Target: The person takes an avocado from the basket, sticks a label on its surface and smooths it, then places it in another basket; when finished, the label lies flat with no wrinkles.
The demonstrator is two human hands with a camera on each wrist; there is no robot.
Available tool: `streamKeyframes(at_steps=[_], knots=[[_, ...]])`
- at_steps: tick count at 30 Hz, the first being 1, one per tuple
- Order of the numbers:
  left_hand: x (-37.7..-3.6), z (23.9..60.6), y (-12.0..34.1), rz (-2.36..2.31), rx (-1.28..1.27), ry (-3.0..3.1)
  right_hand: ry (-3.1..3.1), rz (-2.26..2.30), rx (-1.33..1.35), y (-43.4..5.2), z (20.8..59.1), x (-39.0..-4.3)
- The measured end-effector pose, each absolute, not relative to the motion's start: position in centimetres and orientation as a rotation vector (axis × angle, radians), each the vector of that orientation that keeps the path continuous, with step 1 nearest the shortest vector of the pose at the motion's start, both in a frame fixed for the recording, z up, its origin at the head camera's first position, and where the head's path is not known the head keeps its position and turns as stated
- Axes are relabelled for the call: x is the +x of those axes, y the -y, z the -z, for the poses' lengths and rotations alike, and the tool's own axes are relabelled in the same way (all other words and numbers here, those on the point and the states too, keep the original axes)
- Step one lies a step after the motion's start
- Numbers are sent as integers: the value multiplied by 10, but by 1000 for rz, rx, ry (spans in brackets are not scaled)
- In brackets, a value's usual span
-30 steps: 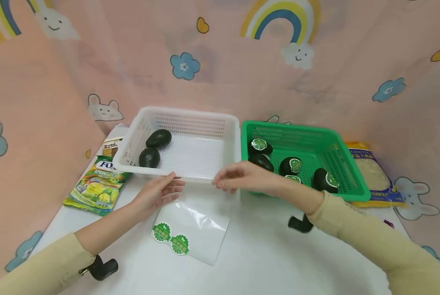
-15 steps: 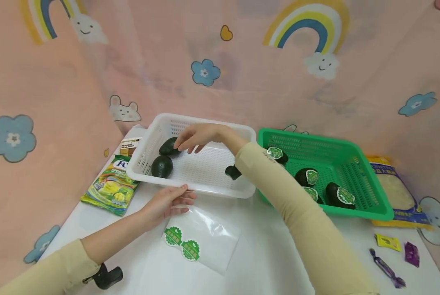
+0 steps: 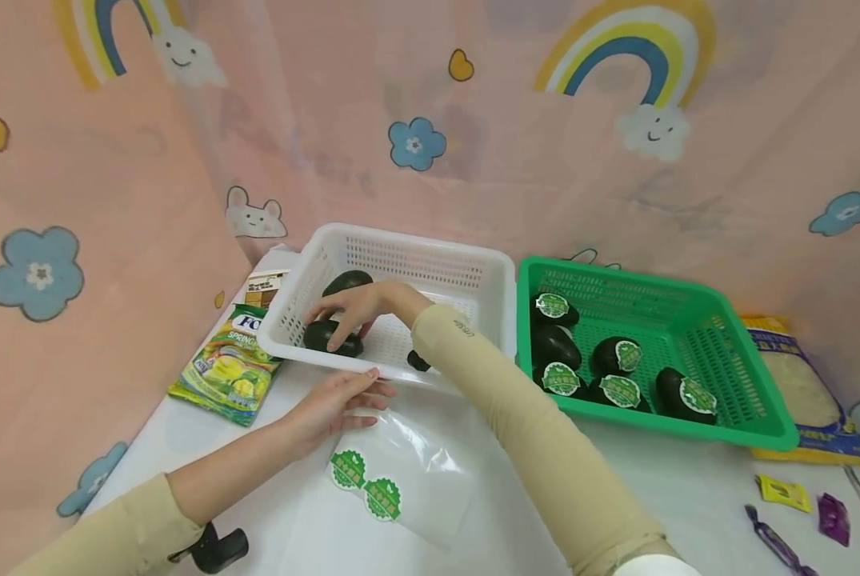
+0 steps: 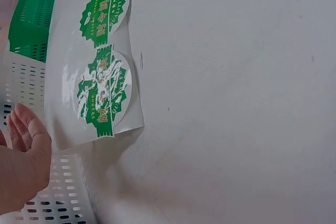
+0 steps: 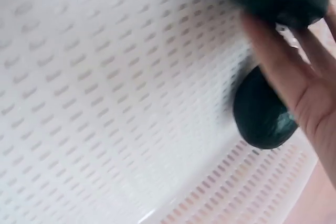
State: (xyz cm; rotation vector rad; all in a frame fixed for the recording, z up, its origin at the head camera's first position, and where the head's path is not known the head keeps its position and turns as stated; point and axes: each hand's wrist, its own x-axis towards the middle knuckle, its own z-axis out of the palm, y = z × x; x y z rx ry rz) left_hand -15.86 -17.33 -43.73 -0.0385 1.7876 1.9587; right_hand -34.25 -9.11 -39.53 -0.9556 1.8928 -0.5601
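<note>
My right hand (image 3: pixel 354 308) rests on the near avocado (image 3: pixel 332 338) in the white basket (image 3: pixel 473 276); my left hand (image 3: pixel 332 400) lies flat at its front rim, beside the sticker sheet (image 3: pixel 401 476).

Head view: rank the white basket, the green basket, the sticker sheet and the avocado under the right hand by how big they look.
1-2. green basket and white basket: too alike to rank.
3. sticker sheet, clearly smaller, though nearer the camera.
4. avocado that the right hand rests on, smallest and partly covered.
</note>
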Motion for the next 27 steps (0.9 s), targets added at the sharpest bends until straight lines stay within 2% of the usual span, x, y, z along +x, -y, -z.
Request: streamKeyframes(at_steps=[4,8,13,17,21,24,27], knots=[[-160,437,173,-1952,-39,-1809,-1874,539,-944,83,395,-340],[-162,436,174,-1925,-39,-1821,-1902,545,-1006,57,370,-341],[-164,435,179,-1904,-48,-1845,-1971,616,-1253,-8,321,-327],[-165,436,186,-1903,-48,-1867,-2026,701,-1288,-77,298,-288],[-165,437,186,-1903,-24,-1875,-2047,764,-1232,-149,308,-233],[-164,436,186,-1907,-10,-1871,-2057,766,-1201,-187,335,-197],[-164,436,185,-1919,-2,-1860,-2132,719,-1191,-209,369,-178]])
